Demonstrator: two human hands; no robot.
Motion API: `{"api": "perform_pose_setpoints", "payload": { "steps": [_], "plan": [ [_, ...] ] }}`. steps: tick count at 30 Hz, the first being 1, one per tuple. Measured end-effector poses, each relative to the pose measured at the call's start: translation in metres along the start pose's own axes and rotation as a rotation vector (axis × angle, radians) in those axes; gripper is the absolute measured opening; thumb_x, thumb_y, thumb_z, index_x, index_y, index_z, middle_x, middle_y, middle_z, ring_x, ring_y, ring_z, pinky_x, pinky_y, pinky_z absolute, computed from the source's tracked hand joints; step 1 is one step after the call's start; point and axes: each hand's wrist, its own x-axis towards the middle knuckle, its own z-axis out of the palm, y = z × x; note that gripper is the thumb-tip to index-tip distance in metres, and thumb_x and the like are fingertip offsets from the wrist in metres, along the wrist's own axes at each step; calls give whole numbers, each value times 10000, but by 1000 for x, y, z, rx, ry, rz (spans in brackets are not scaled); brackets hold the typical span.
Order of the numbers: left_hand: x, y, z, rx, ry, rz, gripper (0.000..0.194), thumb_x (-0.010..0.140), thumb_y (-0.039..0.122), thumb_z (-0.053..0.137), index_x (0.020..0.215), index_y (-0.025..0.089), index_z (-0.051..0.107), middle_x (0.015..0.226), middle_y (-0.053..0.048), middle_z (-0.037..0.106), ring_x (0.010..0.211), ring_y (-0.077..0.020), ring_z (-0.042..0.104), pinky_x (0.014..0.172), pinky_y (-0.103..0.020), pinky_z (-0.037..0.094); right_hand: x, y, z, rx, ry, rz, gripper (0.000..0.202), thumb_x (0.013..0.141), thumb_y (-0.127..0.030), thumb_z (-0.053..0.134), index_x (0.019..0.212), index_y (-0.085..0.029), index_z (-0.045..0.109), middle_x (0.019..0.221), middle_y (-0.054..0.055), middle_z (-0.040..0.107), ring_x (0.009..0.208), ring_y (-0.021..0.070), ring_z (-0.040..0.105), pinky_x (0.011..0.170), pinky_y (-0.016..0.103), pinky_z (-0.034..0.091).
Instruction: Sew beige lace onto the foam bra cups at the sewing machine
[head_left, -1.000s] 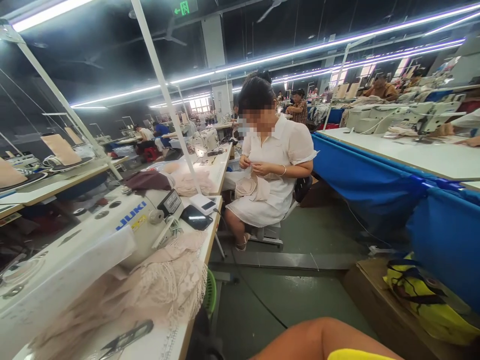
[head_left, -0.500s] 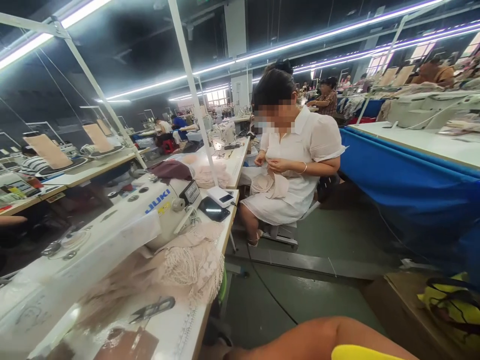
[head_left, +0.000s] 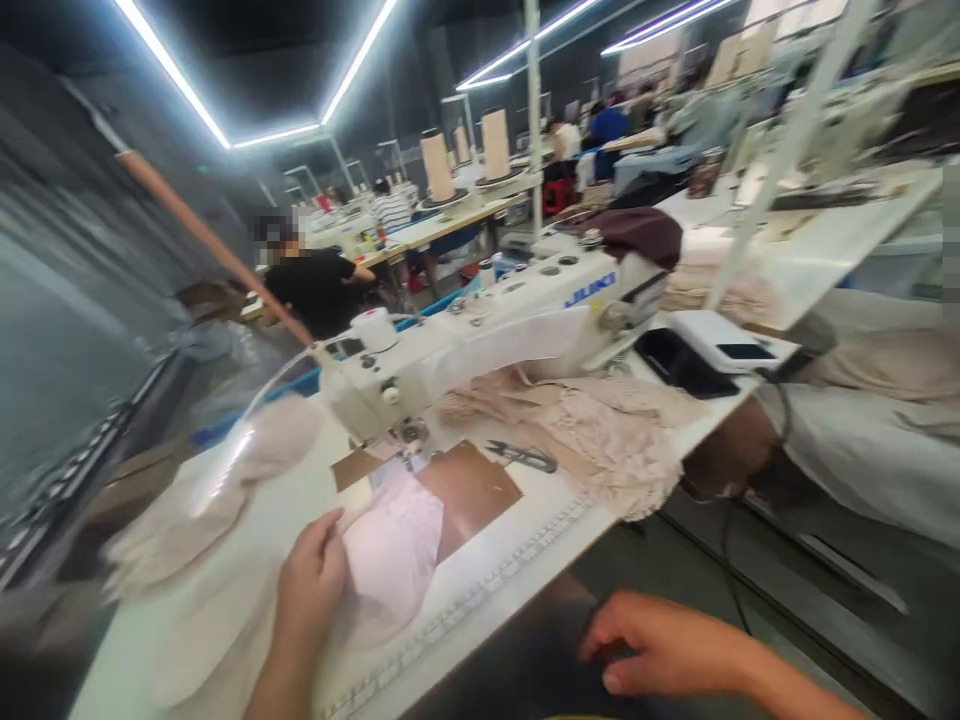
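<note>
My left hand (head_left: 311, 572) is closed at the left edge of a pale pink fabric piece (head_left: 394, 545), which lies on the sewing table in front of the needle. The piece looks rounded, like a bra cup. Past the table's front edge, my right hand (head_left: 637, 640) hangs with loosely bent fingers, thumb apart, and nothing visible in it. A white JUKI sewing machine (head_left: 480, 310) stands over the work, its presser foot (head_left: 411, 440) just behind the fabric. Brown sheet material (head_left: 469, 495) lies right of the piece, with thread snips (head_left: 523, 457) beyond it.
Beige lacy fabric (head_left: 600, 430) is heaped at the right, near a dark phone (head_left: 682, 362) and a white device (head_left: 724, 340). More beige pieces (head_left: 202, 525) lie at the left. A ruler strip (head_left: 480, 590) runs along the front edge. A co-worker in black (head_left: 319, 285) sits behind.
The view has swung left from the seated co-worker in white to the sewing machine. Both my hands have come into view, the left one at the pale pink fabric piece.
</note>
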Motion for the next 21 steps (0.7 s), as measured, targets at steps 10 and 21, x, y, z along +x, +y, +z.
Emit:
{"api": "perform_pose_setpoints", "payload": {
  "steps": [10, 21],
  "plan": [
    [-5, 2, -6, -32, -44, -70, 390, 841, 318, 371, 1107, 175, 618, 1136, -84, 625, 1049, -245, 590, 898, -356, 481, 42, -74, -61, 66, 63, -191, 318, 918, -412, 459, 819, -197, 672, 654, 12, 590, 603, 126, 508, 560, 241, 379],
    [-19, 5, -14, 52, 115, 90, 385, 851, 389, 432, 1179, 250, 578, 1189, -67, 570, 1084, -292, 552, 876, -415, 528, 130, -58, -40, -539, 379, -402, 317, 901, -208, 342, 743, -167, 615, 643, 21, 511, 598, 151, 466, 558, 288, 320]
  ]
}}
